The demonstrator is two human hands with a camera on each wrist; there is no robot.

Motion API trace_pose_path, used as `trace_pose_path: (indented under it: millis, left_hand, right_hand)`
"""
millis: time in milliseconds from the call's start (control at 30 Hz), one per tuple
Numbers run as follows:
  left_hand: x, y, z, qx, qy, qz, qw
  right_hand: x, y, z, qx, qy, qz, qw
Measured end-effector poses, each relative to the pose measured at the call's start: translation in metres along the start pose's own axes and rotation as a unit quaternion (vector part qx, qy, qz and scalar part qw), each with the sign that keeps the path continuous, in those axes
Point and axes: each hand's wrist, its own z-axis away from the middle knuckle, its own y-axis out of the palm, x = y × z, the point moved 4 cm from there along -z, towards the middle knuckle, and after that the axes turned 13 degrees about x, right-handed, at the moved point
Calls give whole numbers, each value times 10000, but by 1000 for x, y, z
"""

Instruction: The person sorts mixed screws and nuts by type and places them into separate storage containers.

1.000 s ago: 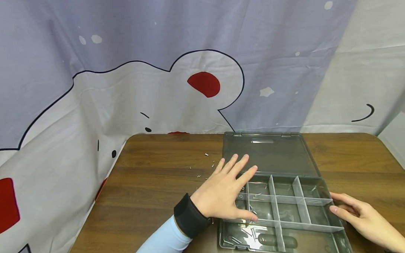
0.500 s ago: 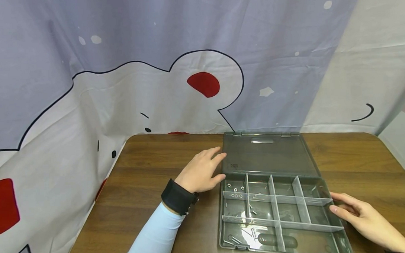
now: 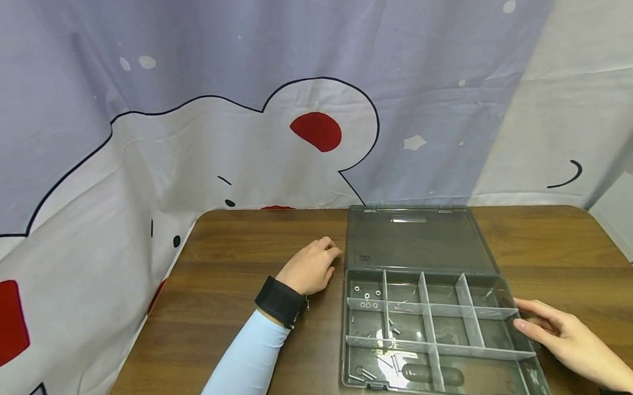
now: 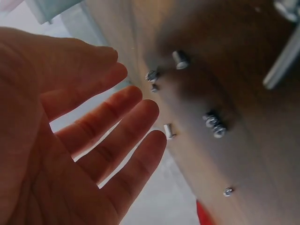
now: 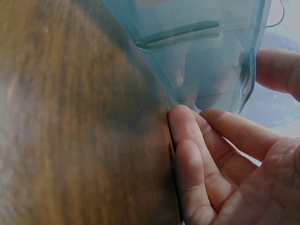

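My left hand (image 3: 309,267) is low over the table, left of the storage box's lid. In the left wrist view its fingers (image 4: 133,117) are loosely bent, with nothing seen between them. Small metal screws lie near the fingertips, among them a short screw (image 4: 180,60), a cluster of screws (image 4: 214,124) and a lone one (image 4: 228,191). The grey see-through storage box (image 3: 484,354) lies with its lid (image 3: 417,240) folded back. My right hand (image 3: 567,331) holds the box's right side, thumb (image 5: 276,72) at the rim and fingers against the outer wall.
Dividers split the box into compartments; nuts (image 3: 367,295) lie at the back left, and longer screws (image 3: 368,373) at the front left. The wooden table (image 3: 234,252) ends at a patterned curtain (image 3: 428,100) behind.
My left hand has moved from above the box's left compartments leftward and down onto the table, its spread fingers now bent closer together. The right hand stays at the box.
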Motion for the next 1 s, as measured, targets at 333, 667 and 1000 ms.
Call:
trace_pose_path:
  millis: [333,667,1000]
  left_hand:
    - [-1,5,-3,-140,173,-63,9997]
    - [-1,8,-5,-473,109,-208,9986]
    - [-1,11,-7,-544,-19,-138,9984]
  right_hand:
    - [0,1,-1,4,-35,33,10000]
    - [2,1,-1,-17,52,-15,10000]
    - [0,0,0,-68,-25,17,10000]
